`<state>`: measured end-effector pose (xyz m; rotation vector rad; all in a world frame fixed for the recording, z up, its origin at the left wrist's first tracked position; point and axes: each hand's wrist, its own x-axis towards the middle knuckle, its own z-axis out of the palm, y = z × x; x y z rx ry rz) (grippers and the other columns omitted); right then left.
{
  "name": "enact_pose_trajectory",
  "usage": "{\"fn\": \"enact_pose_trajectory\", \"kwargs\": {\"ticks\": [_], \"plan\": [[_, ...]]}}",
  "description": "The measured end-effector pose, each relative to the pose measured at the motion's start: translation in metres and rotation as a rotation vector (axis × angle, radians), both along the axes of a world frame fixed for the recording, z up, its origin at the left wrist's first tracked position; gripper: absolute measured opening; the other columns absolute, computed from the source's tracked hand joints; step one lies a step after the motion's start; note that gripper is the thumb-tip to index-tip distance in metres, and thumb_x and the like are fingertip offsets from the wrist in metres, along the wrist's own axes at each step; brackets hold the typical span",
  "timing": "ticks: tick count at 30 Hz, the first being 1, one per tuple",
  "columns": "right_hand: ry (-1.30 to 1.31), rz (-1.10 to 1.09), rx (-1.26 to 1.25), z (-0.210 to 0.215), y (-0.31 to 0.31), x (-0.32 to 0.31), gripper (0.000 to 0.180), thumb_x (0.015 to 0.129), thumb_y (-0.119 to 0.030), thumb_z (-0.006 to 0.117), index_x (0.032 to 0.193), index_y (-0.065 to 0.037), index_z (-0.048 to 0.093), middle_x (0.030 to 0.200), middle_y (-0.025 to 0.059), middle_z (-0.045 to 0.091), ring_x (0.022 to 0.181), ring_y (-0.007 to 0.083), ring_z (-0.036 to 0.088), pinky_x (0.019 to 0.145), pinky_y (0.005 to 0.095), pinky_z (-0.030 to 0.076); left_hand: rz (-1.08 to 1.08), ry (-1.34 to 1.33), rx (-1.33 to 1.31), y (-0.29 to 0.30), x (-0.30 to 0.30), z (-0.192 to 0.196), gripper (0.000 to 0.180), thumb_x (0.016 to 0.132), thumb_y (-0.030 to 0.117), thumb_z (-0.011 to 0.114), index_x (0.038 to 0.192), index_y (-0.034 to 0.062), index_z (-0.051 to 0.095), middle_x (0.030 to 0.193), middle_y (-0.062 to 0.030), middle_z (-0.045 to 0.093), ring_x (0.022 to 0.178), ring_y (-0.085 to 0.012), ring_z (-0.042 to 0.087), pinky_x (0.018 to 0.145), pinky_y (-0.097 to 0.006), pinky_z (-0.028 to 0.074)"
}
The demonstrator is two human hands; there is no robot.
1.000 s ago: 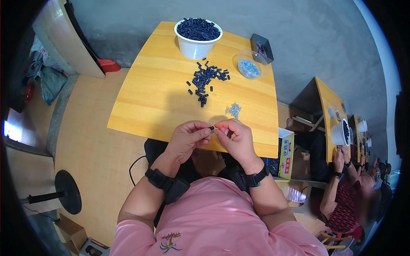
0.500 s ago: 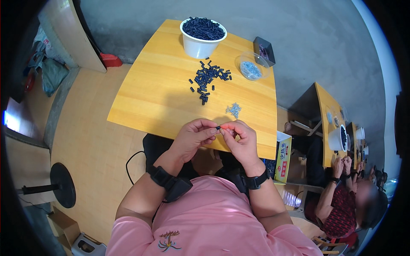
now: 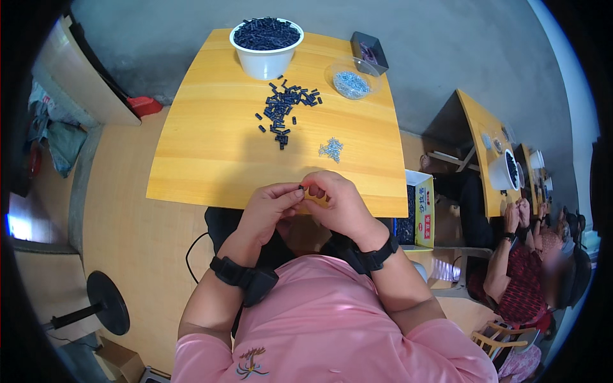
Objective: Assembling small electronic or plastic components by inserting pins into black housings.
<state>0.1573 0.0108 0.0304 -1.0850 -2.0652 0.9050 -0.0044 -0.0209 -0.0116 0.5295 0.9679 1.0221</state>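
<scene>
2 hands (image 3: 268,207) meet at 1 apparently black piece (image 3: 301,187); 1 carton (image 3: 424,214) bears lettering.

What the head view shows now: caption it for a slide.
Hands meet at a small black piece; beyond: black pile, silver bits, white tub.

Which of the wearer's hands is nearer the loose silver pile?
Right. The right hand is just below the silver pile in view; the left hand is farther, lower left.

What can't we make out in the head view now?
Head: black piece, tiny, mostly covered between left hand and right hand.
Head: silver bits, too small to tell their shape.
Head: inside bottom of the bucket, buried under black parts.
Head: box, partly blocked by the table.
</scene>
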Motion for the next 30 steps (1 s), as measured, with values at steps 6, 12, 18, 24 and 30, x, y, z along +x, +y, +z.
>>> {"fn": "enact_pose_trajectory", "kwargs": {"ticks": [6,12,18,24,30], "plan": [[-0.182,-0.002,0.09,0.006,-0.001,0.001,0.021,0.069,-0.007,0.066,0.088,-0.004,0.058,0.076,0.0124,0.058,0.073,0.0265,0.059,0.063,0.0337,0.049,-0.036,0.001,0.032,0.002,0.002,-0.003,0.02,0.083,0.014,0.064,0.101,0.0035,0.065,0.078,-0.0007,0.063,0.069,-0.0072,0.057,0.06,-0.018,0.043],[-0.12,-0.017,0.063,0.001,0.001,0.006,0.019,0.069,-0.007,0.067,0.086,-0.004,0.058,0.075,0.0121,0.058,0.07,0.0266,0.058,0.061,0.0335,0.048,-0.026,0.091,0.063,0.003,0.006,0.003,0.023,0.082,0.023,0.068,0.095,0.0032,0.067,0.072,0.0016,0.059,0.063,-0.0047,0.049,0.057,-0.017,0.04],[-0.083,0.026,0.034,0.002,0.011,0.016,0.019,0.071,-0.006,0.067,0.088,-0.003,0.06,0.074,0.0119,0.057,0.066,0.0243,0.057,0.058,0.0318,0.047,-0.001,0.214,0.076,0.007,0.003,0.004,0.02,0.083,0.021,0.065,0.095,0.0046,0.067,0.075,0.0011,0.061,0.063,-0.0046,0.052,0.054,-0.017,0.039],[-0.167,-0.291,0.02,-0.017,0.032,0.054,0.013,0.073,-0.007,0.067,0.084,0.0,0.064,0.075,0.0121,0.059,0.058,0.0193,0.055,0.055,0.0276,0.045,0.118,0.131,0.048,0.011,-0.001,0.001,0.023,0.084,0.019,0.064,0.099,0.0023,0.065,0.078,0.0,0.061,0.063,-0.0054,0.053,0.056,-0.017,0.042],[-0.265,-0.26,0.213,-0.02,0.042,0.048,0.011,0.07,-0.006,0.067,0.079,-0.001,0.064,0.071,0.0127,0.059,0.066,0.0268,0.057,0.06,0.0341,0.047,0.085,0.114,0.037,0.012,-0.007,-0.004,0.021,0.086,0.016,0.062,0.1,0.0011,0.063,0.078,-0.0006,0.06,0.066,-0.0067,0.056,0.059,-0.018,0.046]]}}
